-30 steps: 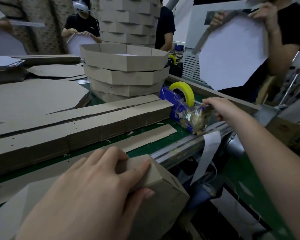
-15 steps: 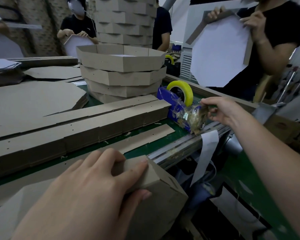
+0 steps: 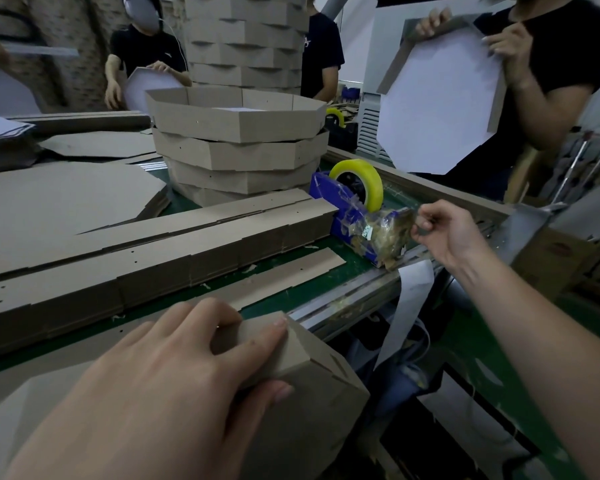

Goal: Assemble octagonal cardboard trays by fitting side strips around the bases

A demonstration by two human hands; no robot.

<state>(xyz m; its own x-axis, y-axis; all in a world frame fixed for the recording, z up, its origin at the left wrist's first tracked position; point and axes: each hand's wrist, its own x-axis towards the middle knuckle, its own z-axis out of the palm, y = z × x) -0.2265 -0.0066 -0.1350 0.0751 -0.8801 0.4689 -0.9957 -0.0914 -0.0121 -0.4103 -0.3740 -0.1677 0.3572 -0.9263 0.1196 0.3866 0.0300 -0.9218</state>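
One tray [image 3: 309,393] corner in left grip [image 3: 160,386]; tape [image 3: 413,226] end in right grip [image 3: 444,233].

Matt brown cardboard tray wall [image 3: 302,403]; glossy yellow tape roll [image 3: 373,181]; blue plastic dispenser [image 3: 340,221]; green matt table surface [image 3: 329,275].

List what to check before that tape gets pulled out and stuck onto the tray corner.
1. Left hand holds the side strip folded at the near corner: ok.
2. Right hand has its grip pinched on the tape end at the dispenser's front: ok.
3. Yellow tape roll sits in the blue dispenser: ok.
4. Dispenser front clean: not ok, a wad of old tape scraps clings there.
5. Strip ends meet flush at the seam: cannot tell, the left hand covers it.
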